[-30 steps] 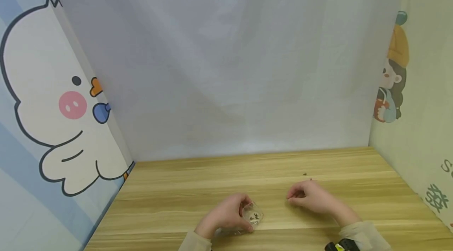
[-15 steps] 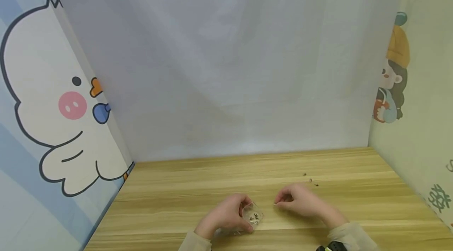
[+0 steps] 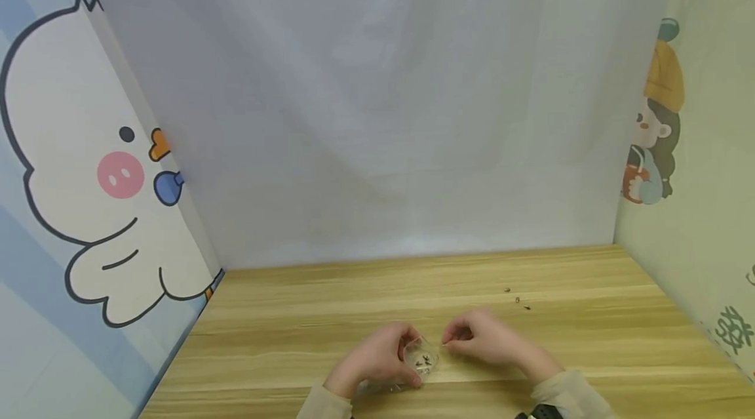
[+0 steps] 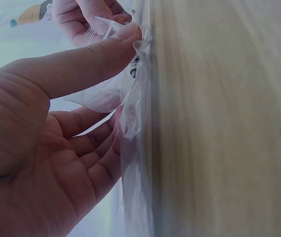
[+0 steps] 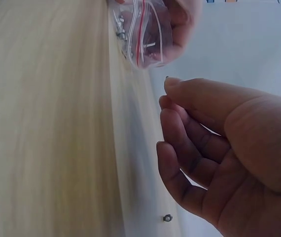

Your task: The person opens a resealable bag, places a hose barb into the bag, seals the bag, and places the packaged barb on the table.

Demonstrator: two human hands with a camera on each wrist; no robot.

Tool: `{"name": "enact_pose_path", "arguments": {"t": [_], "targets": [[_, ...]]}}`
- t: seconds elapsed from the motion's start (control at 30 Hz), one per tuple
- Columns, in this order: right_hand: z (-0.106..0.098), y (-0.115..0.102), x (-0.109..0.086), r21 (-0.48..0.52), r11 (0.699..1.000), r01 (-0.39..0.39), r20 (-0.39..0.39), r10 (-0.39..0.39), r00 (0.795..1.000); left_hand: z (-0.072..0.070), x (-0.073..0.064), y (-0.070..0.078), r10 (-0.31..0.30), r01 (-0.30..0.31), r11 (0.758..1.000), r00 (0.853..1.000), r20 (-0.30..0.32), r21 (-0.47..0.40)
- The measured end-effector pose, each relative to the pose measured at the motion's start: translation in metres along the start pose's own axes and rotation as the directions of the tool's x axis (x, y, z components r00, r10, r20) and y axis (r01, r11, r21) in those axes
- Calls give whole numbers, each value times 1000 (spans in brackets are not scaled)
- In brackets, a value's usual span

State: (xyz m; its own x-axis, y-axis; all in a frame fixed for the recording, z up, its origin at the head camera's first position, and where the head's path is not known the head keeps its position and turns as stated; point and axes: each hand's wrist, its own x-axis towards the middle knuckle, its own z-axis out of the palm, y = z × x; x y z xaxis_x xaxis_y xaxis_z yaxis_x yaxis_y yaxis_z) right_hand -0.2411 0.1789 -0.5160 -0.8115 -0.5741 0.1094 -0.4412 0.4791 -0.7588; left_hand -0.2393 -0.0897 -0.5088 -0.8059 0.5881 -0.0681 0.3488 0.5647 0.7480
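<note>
My left hand (image 3: 374, 359) grips a clear zip-lock bag (image 5: 153, 29) by its mouth, thumb on one side and fingers on the other, so the mouth gapes. Red and white seal lines run along it in the right wrist view. Several small metal pieces (image 4: 134, 72), like screws or nuts, lie inside the bag, low against the wooden table. Just right of the mouth, my right hand (image 3: 486, 340) pinches a tiny item between thumb and fingertip. Only a dark speck (image 5: 167, 77) of it shows past the thumb; its kind I cannot tell.
Several small metal pieces (image 3: 517, 300) lie on the wooden table (image 3: 295, 314) beyond the right hand. A pale curtain (image 3: 377, 111) closes off the back. Printed panels with a white bird (image 3: 77, 143) and a child in a hat (image 3: 663, 78) stand at the sides.
My right hand has moved left toward the mouth of the bag, uncovering another small metal piece on the table behind it. The left hand and the bag stay in place.
</note>
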Motion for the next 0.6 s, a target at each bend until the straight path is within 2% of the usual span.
{"name": "enact_pose_path", "arguments": {"t": [0.6], "targets": [[14,-6,12,26,998,49,13,-50,999,-1,2,0,3,-3,1000,1000,9,21]]}}
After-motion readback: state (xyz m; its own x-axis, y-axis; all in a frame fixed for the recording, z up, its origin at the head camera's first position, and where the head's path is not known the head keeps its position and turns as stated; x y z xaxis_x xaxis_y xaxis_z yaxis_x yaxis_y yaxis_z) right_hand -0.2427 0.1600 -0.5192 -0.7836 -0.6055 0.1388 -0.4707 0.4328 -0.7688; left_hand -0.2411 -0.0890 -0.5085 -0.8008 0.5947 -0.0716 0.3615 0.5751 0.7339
